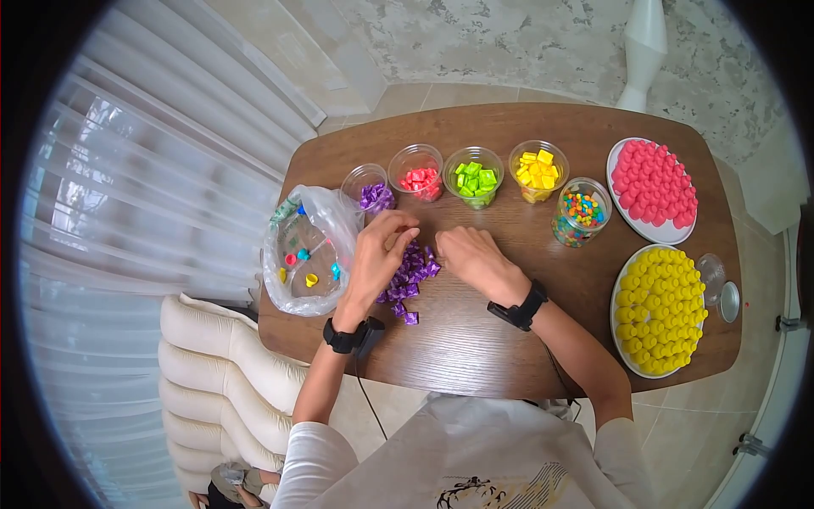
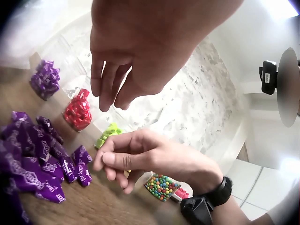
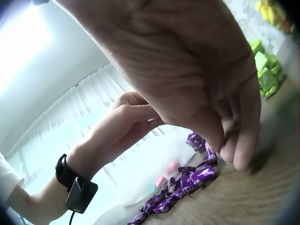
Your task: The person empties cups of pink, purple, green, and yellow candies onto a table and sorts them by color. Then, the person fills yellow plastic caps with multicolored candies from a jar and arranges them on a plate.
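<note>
A loose heap of purple wrapped candies (image 1: 410,273) lies on the wooden table between my hands. Over its left side is my left hand (image 1: 383,253), fingers bent downward; in the left wrist view no candy shows in them. My right hand (image 1: 476,257) is low at the heap's right edge, its fingers loosely curled and the thumb close to the index finger. Its fingertips are right beside the nearest purple candies in the right wrist view, and nothing shows between them in the left wrist view. Behind the heap, a clear cup (image 1: 366,180) contains more purple candies.
Further cups hold red candies (image 1: 420,180), green candies (image 1: 476,180) and yellow candies (image 1: 537,170). A jar (image 1: 581,212) contains multicoloured candies. At left stands a clear plastic bag (image 1: 297,299) with small coloured pieces. Plates of pink pieces (image 1: 653,184) and yellow pieces (image 1: 660,312) are at right.
</note>
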Demonstrator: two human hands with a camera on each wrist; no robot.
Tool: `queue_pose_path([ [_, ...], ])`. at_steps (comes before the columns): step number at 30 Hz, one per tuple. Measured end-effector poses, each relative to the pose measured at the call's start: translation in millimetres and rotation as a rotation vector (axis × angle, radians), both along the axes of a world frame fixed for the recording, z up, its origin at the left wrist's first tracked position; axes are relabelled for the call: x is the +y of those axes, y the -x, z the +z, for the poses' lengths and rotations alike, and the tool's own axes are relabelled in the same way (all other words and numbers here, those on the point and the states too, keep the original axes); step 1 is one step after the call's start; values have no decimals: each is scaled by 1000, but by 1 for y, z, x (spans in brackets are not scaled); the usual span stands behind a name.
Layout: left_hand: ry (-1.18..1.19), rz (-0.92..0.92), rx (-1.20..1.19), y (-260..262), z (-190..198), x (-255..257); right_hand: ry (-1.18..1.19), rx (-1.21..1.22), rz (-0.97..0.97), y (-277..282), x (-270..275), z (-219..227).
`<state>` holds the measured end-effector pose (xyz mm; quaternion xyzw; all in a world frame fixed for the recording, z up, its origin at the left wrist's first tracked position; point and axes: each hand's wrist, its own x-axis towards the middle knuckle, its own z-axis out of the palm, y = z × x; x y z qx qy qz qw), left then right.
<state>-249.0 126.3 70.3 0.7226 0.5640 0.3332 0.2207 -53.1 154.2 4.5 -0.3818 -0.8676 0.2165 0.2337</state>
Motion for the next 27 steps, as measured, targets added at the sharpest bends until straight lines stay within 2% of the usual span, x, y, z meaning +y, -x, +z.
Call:
queue_pose_path([
  [2, 3, -9, 11, -2, 0, -1, 92, -99, -25, -3, 6, 10],
  [6, 17, -20, 38, -4, 2, 1, 162, -112, -27, -2, 5, 10],
  [8, 35, -15, 21, -4, 1, 2, 45, 52, -11, 3, -4, 2],
  [14, 30, -26, 14, -1, -5, 1, 0, 16, 64, 8, -4, -11],
  [18, 72, -25, 65, 0, -3, -2, -13, 3, 4, 9, 0, -20],
  [21, 87, -27, 20, 5, -9, -1, 56, 10, -4, 13, -3, -7],
  [23, 61, -33, 35, 5, -9, -1, -7, 108, 3, 17, -8, -4],
  [27, 74, -36, 17, 8, -14, -1, -41, 67, 46, 16, -8, -14],
])
